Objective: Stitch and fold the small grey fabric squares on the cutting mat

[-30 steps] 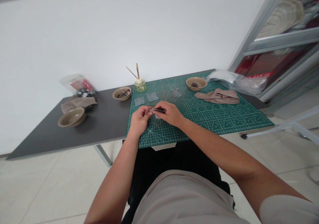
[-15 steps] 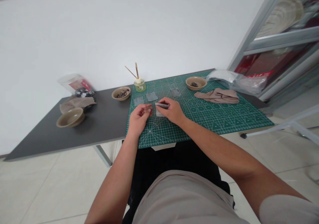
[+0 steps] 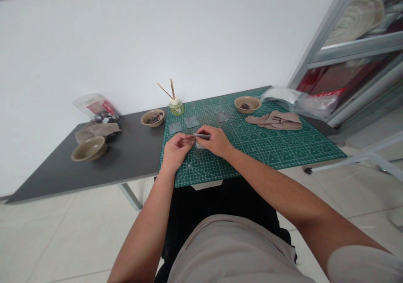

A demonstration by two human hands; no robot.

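Observation:
My right hand [image 3: 213, 142] is closed around a slim dark tool [image 3: 201, 135], maybe tweezers, whose tip points left. My left hand [image 3: 176, 149] has its fingers pinched together right at that tip, on something too small to name. Both hands hover over the green cutting mat [image 3: 267, 148], just above a small grey square piece [image 3: 199, 145]. Three more grey squares [image 3: 192, 121] lie on the mat a little farther back.
A tan bowl with dark bits [image 3: 153, 118], a reed diffuser bottle [image 3: 176, 106], another tan bowl [image 3: 247, 104], a beige cloth [image 3: 277, 120] and a plastic bag [image 3: 299, 100] sit on the table. At the left stand an empty bowl [image 3: 89, 148], cloth and a jar [image 3: 97, 108].
My right hand pulled away toward the back with the tool half a second ago, then came back so its tip meets my left fingertips again. Nothing else moved.

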